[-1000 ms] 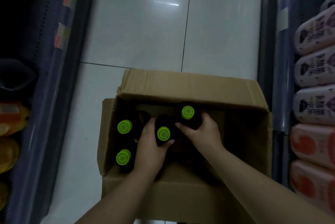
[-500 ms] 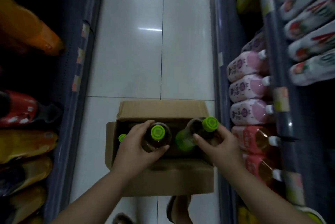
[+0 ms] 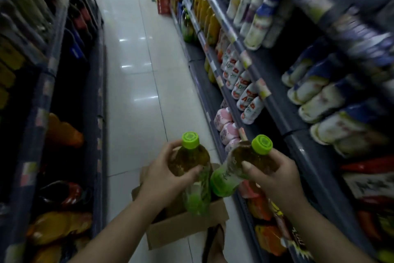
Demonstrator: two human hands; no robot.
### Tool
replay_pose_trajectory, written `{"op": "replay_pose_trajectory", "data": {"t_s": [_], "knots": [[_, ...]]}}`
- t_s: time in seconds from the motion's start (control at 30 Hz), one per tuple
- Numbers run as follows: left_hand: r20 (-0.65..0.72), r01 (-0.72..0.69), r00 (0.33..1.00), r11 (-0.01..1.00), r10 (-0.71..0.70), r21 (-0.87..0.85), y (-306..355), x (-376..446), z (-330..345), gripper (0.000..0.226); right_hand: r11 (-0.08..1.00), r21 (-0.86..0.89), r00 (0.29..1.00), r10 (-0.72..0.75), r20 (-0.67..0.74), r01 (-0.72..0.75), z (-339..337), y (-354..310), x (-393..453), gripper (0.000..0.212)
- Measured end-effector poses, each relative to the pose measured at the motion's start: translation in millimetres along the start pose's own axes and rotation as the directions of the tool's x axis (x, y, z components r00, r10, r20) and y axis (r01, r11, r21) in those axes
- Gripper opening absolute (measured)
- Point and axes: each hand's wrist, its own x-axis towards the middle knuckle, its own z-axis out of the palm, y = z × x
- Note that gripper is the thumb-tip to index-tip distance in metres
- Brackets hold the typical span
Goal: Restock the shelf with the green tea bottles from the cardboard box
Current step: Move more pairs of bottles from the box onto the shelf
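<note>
Each of my hands holds a green tea bottle with a lime cap, amber liquid and a green label. My left hand [image 3: 164, 174] grips the upper body of one bottle [image 3: 191, 162], held upright. My right hand [image 3: 270, 174] grips the other bottle [image 3: 238, 167], tilted with its cap up to the right. Both are raised above the open cardboard box [image 3: 183, 226] on the floor below. The box's inside is mostly hidden by my hands and the bottles. The shelf [image 3: 302, 152] with drink bottles runs along my right.
I stand in a narrow aisle with a white tiled floor [image 3: 136, 83]. A second shelving unit [image 3: 44, 92] with orange and red bottles lines the left. Pink bottles [image 3: 226, 128] sit low on the right shelf beside my hands. Red cartons [image 3: 164, 0] stand far down the aisle.
Both hands have lifted their bottles up out of the box to chest height. My view has swung upward from the box to look along the aisle and shelves.
</note>
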Motion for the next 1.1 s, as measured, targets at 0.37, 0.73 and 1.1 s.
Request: {"op": "replay_pose_trajectory", "data": {"t_s": [0.37,0.73,1.1], "knots": [[0.269,-0.318,0.902,0.941,0.339,-0.121,209,-118,7,0.041,0.976,-0.068,0.941,-0.219,-0.259,0.209,-97,-184,-172,0.024],[0.657,-0.434,0.553,0.851,0.512,-0.297,325,-216,130,0.046,0.979,-0.036,0.730,-0.173,-0.661,0.201,-203,-232,-358,0.048],[0.832,-0.174,0.212,0.857,0.513,-0.484,359,-361,277,0.038,0.992,-0.065,0.415,-0.106,-0.903,0.113,-284,-214,-534,0.037]]}}
